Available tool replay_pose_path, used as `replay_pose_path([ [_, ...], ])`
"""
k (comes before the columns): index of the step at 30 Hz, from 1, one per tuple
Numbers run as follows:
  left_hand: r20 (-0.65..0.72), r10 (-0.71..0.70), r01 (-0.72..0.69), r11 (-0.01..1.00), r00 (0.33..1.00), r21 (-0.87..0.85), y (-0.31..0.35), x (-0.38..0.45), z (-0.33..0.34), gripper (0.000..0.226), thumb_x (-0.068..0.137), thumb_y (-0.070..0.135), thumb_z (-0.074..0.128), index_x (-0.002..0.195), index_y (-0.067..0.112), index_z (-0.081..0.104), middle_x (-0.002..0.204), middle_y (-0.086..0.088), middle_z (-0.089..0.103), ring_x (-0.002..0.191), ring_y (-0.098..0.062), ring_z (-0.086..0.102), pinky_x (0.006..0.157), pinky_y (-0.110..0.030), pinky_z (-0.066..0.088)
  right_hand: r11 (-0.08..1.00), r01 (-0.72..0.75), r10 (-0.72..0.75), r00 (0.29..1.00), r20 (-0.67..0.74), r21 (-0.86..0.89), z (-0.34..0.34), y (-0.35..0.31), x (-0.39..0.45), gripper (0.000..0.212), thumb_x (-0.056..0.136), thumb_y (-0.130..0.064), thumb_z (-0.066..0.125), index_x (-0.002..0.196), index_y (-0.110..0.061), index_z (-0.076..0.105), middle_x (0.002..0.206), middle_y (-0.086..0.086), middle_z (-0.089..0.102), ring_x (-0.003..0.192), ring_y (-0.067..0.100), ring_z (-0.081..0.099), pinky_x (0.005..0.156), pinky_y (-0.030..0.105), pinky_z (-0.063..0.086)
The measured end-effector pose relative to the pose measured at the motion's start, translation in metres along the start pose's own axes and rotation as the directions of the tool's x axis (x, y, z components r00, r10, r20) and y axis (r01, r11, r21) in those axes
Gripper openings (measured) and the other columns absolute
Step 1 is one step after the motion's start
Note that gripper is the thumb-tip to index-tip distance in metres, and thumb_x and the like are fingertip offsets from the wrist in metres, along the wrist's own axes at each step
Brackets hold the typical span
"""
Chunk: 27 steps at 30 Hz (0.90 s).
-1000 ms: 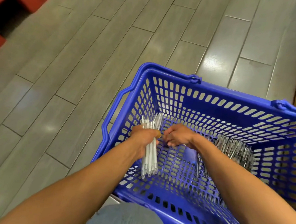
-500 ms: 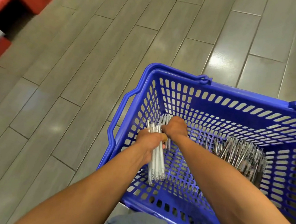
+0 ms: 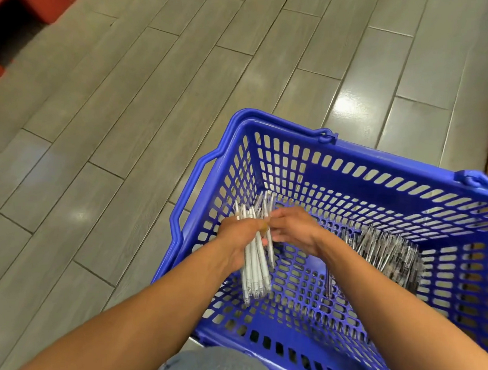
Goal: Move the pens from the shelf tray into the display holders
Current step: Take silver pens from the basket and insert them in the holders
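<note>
A blue plastic basket [image 3: 360, 154] stands on the floor below me. My left hand [image 3: 237, 235] grips a bundle of white pens [image 3: 253, 273] upright inside the basket's left end. My right hand [image 3: 294, 227] is beside it and pinches one or two white pens [image 3: 267, 208] against the bundle. A heap of dark and clear pens [image 3: 386, 251] lies on the basket floor at the right. A single pen [image 3: 329, 285] lies near the middle, partly behind my right forearm. No shelf tray or display holder is in view.
Grey plank floor tiles [image 3: 127, 122] surround the basket. A red shelf base [image 3: 29, 1] with a yellow label sits at the top left corner. My knee in grey fabric [image 3: 216, 364] shows at the bottom edge, touching the basket's near wall.
My right hand reached from the basket's middle to its left end, took white pens there and brought them against the bundle. The bundle in my left hand looks thicker.
</note>
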<state>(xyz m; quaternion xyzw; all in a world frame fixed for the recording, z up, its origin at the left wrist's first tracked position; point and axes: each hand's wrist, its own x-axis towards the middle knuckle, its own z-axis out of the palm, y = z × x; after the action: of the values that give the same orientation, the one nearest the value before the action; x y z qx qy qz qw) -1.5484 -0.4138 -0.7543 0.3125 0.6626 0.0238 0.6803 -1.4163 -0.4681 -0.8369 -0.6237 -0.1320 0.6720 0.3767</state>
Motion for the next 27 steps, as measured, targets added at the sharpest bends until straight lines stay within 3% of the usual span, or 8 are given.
replay_pose_path([
  [3, 0.074, -0.050, 0.053, 0.998, 0.996, -0.031, 0.000, 0.000, 0.000, 0.014, 0.089, 0.007, 0.066, 0.102, 0.002, 0.068, 0.072, -0.008, 0.068, 0.054, -0.017, 0.065, 0.051, -0.028, 0.055, 0.973, -0.030, -0.027, 0.970, 0.243, 0.227, -0.009, 0.000, -0.029, 0.037, 0.081, -0.006, 0.069, 0.116, 0.004, 0.061, 0.100, 0.016, 0.072, 0.083, 0.023, 0.071, 0.071, 0.026, 0.060],
  [7, 0.164, -0.055, 0.058, 0.998, 0.985, -0.011, 0.001, 0.000, 0.003, 0.022, 0.087, 0.020, 0.072, 0.104, 0.006, 0.074, 0.090, -0.012, 0.073, 0.069, -0.021, 0.068, 0.061, -0.033, 0.056, 0.950, 0.032, -0.108, 0.967, 0.229, 0.311, -0.010, -0.001, -0.049, 0.034, 0.078, -0.004, 0.070, 0.109, 0.001, 0.059, 0.088, 0.014, 0.070, 0.070, 0.019, 0.068, 0.062, 0.022, 0.058],
  [13, 0.170, -0.030, 0.024, 0.999, 0.985, 0.037, 0.003, -0.007, -0.001, 0.038, 0.080, 0.018, 0.077, 0.113, 0.002, 0.069, 0.089, -0.014, 0.073, 0.069, -0.022, 0.068, 0.064, -0.035, 0.057, 0.985, 0.097, -0.130, 0.962, 0.242, 0.142, -0.002, -0.009, -0.046, 0.020, 0.072, -0.008, 0.075, 0.089, -0.004, 0.065, 0.075, 0.010, 0.071, 0.057, 0.014, 0.064, 0.053, 0.019, 0.052],
  [16, 0.095, -0.012, 0.007, 0.998, 0.995, 0.057, 0.005, -0.007, -0.006, 0.029, 0.085, 0.009, 0.071, 0.112, 0.000, 0.067, 0.068, -0.006, 0.067, 0.053, -0.014, 0.061, 0.053, -0.028, 0.053, 0.983, 0.020, -0.084, 0.935, 0.344, 0.184, -0.016, -0.010, -0.031, 0.016, 0.075, -0.011, 0.075, 0.089, -0.005, 0.070, 0.085, 0.014, 0.071, 0.065, 0.016, 0.066, 0.059, 0.019, 0.056],
  [19, 0.068, -0.015, 0.010, 0.996, 0.998, 0.087, 0.005, -0.013, -0.011, 0.023, 0.083, 0.006, 0.072, 0.105, 0.000, 0.069, 0.063, -0.004, 0.067, 0.049, -0.013, 0.063, 0.052, -0.027, 0.053, 0.998, 0.048, -0.048, 0.999, 0.024, 0.032, -0.017, 0.003, 0.003, 0.014, 0.085, -0.012, 0.071, 0.096, -0.004, 0.067, 0.089, 0.012, 0.071, 0.073, 0.018, 0.068, 0.065, 0.023, 0.058],
  [21, 0.054, -0.014, 0.008, 0.995, 0.998, 0.102, 0.002, -0.015, -0.016, 0.024, 0.081, 0.003, 0.072, 0.105, 0.000, 0.069, 0.064, -0.006, 0.069, 0.049, -0.013, 0.065, 0.053, -0.028, 0.056, 0.961, 0.016, -0.104, 0.946, -0.307, -0.275, -0.006, 0.014, 0.029, 0.007, 0.090, -0.011, 0.066, 0.088, -0.005, 0.065, 0.083, 0.012, 0.069, 0.071, 0.020, 0.068, 0.067, 0.031, 0.059],
  [23, 0.037, -0.008, 0.005, 0.997, 0.999, 0.083, 0.000, -0.017, -0.020, 0.024, 0.081, 0.000, 0.072, 0.104, 0.000, 0.068, 0.066, -0.008, 0.070, 0.052, -0.015, 0.067, 0.057, -0.032, 0.059, 0.844, -0.074, -0.185, 0.890, -0.417, -0.531, 0.009, 0.019, 0.046, 0.011, 0.091, -0.017, 0.065, 0.091, -0.009, 0.059, 0.074, 0.006, 0.060, 0.066, 0.020, 0.060, 0.057, 0.032, 0.051],
  [27, 0.024, 0.001, -0.001, 1.000, 1.000, 0.030, -0.001, -0.020, -0.023, 0.025, 0.080, -0.004, 0.073, 0.104, 0.001, 0.067, 0.068, -0.010, 0.070, 0.055, -0.018, 0.068, 0.060, -0.037, 0.060, 0.754, -0.188, -0.210, 0.838, -0.503, -0.629, 0.029, 0.017, 0.055, 0.026, 0.089, -0.015, 0.068, 0.110, -0.008, 0.055, 0.088, 0.007, 0.059, 0.079, 0.026, 0.059, 0.063, 0.030, 0.044],
])
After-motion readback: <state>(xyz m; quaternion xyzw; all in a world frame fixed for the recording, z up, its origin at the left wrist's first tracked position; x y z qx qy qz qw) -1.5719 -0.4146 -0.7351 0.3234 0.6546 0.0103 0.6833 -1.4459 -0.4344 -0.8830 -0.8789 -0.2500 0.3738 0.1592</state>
